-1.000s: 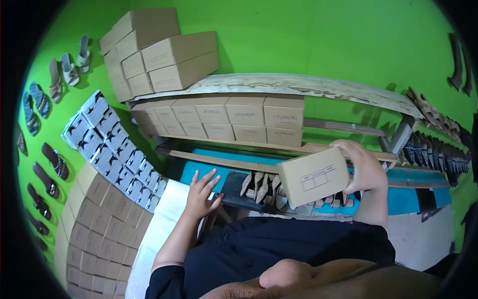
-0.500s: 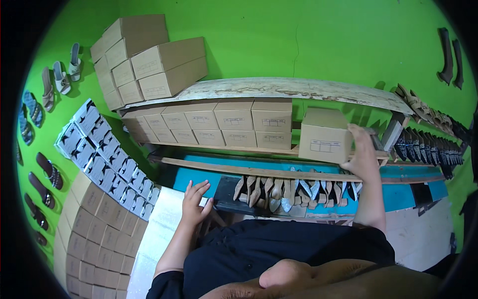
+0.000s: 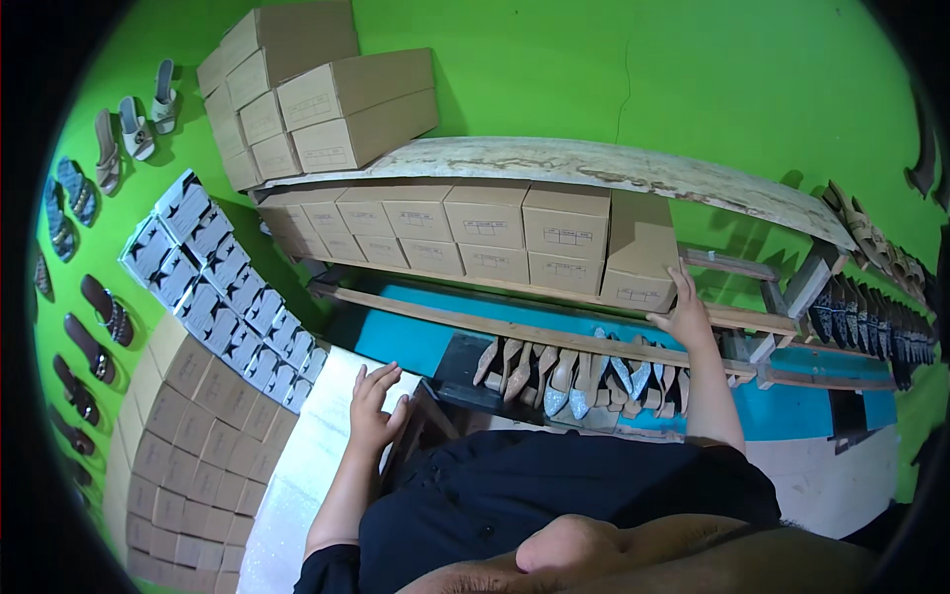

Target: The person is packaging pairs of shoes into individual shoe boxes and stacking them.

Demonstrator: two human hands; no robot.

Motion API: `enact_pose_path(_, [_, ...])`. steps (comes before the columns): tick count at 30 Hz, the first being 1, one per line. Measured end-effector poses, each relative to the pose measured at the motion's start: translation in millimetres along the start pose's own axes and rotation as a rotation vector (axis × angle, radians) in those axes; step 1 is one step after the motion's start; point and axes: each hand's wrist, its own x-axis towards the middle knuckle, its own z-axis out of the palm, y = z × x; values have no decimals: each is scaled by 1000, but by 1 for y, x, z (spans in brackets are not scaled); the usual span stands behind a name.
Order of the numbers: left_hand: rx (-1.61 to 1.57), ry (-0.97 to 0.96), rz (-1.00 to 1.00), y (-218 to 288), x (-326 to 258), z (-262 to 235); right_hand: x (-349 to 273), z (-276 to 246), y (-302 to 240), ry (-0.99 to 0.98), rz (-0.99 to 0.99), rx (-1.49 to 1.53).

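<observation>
My right hand presses against the lower front edge of a tan cardboard shoe box that sits at the right end of a row of similar boxes under a worn white shelf board. My left hand rests flat, fingers spread, on a white sheet-covered surface beside a dark stand. Below the boxes a row of pointed heeled shoes leans in a dark tray.
More tan boxes are stacked on top of the shelf. Blue-and-white boxes and a wall of tan boxes stand at the left. Sandals hang on the green wall; dark shoes line the right rack.
My right hand carried the tan box from in front of me up to the shelf and set it at the right end of the row. My left hand stayed on the white surface.
</observation>
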Motion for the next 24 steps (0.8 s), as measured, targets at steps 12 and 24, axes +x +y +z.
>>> enact_pose_path(12, [12,-92,-6,-1,3,19,5,16,8,33,89,5])
enact_pose_path(24, [-2,-136,16,8,7,26,0,22,-4,94,116,103])
